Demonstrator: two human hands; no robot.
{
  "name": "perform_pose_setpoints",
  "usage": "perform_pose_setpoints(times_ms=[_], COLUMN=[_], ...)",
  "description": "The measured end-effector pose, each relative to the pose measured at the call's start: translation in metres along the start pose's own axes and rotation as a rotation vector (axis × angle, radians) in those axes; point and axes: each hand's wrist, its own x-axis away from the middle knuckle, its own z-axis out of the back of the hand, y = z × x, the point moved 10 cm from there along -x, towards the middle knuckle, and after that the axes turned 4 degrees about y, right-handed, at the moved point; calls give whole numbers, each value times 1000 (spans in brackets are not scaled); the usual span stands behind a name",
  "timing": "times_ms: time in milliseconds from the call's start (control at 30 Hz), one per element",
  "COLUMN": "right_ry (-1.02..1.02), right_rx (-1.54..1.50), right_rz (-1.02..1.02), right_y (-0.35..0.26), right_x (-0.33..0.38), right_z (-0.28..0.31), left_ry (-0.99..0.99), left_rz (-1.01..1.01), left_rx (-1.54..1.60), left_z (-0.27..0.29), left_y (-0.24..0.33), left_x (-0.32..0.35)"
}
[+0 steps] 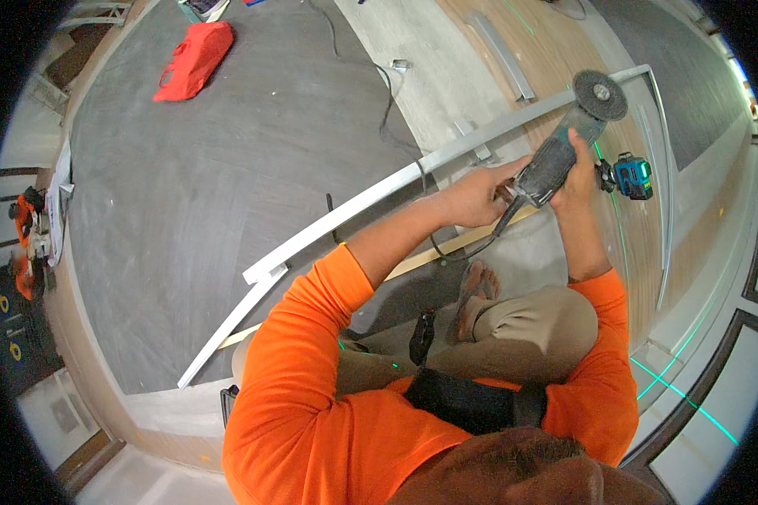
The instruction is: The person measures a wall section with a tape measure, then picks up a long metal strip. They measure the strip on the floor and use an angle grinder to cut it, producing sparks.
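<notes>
Orange sleeves on both arms here, and the hands are up around an angle grinder, right of centre in the upper half of the frame. Right hand is wrapped around the body, thumb laid along it. Left hand is curled in close at the back end where the cord comes out; fingers are partly hidden, so I can't tell if it's really gripping. The worn round disc points to the upper right, overlapping a long pale metal bar in view, but I can't tell if they touch. That bar slants from lower left to upper right, past the hands. Just right of the grinder sits a blue laser level, green lines showing lower right. Red bag lies upper left on the dark grey floor.
</notes>
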Motion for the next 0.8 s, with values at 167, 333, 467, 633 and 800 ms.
perform_pose_setpoints(times_ms=[167,333,467,633,800], right_ry=[113,91,-86,-376,-448], right_rx=[205,308,197,-82,57], right_rz=[120,226,197,-40,-98], right_y=[10,4,-15,-15,2], right_x=[-13,-8,6,14,16], right_z=[41,34,2,-26,-39], left_ry=[133,310,267,98,1], left_rz=[69,155,69,28,116], left_rx=[72,55,254,424,471], left_z=[-22,-32,-34,-36,-38], left_y=[-27,-22,-21,-12,-35], left_x=[-23,-37,-49,-47,-34])
